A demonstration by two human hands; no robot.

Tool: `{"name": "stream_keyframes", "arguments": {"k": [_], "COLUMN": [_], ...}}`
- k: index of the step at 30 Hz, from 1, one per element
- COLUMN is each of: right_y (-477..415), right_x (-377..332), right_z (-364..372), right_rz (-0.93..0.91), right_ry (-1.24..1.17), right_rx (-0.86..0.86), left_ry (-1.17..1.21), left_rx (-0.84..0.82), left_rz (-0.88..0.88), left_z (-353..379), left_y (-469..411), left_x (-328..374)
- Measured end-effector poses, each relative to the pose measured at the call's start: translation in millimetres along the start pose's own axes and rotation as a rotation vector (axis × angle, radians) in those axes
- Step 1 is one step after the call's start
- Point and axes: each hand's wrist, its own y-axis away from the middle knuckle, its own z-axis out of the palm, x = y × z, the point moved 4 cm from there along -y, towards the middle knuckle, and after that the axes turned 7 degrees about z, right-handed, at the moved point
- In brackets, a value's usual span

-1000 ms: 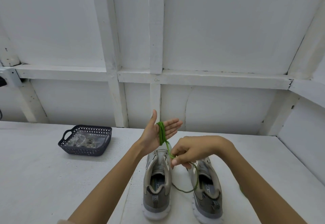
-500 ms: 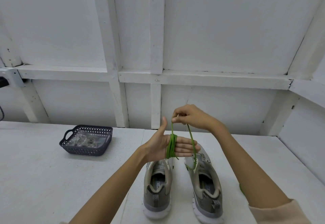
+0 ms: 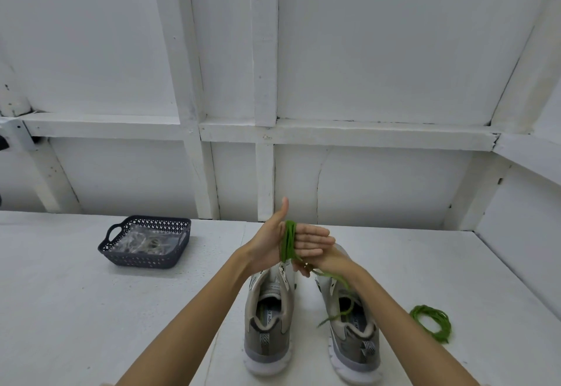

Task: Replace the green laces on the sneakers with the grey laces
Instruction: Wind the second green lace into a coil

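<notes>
left hand [image 3: 268,241] flat, fingers straight, thumb up, just above the toes of the grey and beige mesh sneakers [image 3: 267,340], thin green cord lace [image 3: 289,241] wound round it; right hand [image 3: 320,261] under it, fingers curled pinching the lace's loose tail, which trails over the right sneaker. both sneakers look unlaced and a second coiled green lace [image 3: 422,310] lies right of them, so removal seems done bar this coil; grey laces [image 3: 147,241] sit bagged in the dark perforated plastic basket [image 3: 145,260] left of the sneakers, relacing all to do.

green woven cloth lace [image 3: 288,241]: matt. grey-beige cloth sneakers [image 3: 268,325]: matt, with smooth white rubbery soles. dark perforated plastic basket [image 3: 145,259] holds a glossy clear plastic bag [image 3: 145,241]. white painted worktop [image 3: 76,309]: matt, faintly rough.
</notes>
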Motion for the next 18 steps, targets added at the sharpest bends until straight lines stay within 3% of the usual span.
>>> {"name": "stream_keyframes", "arguments": {"k": [4,11,14,18], "right_y": [11,39,49,53], "right_x": [3,-16,-37,-77], "right_z": [16,25,15,-9], "right_rz": [-0.036,-0.005,-0.032,-0.119], "right_ry": [-0.065,0.022,0.135,0.175], "right_rx": [-0.019,-0.256,-0.326,-0.294], "left_ry": [0.119,0.075,0.061,-0.019], "left_rx": [0.015,0.071,0.122,0.069], "left_rz": [0.045,0.094,0.046,-0.04], "left_z": [2,-10,-20,-17], "left_y": [-3,-8,-8,-1], "left_x": [0,1,-5,-12]}}
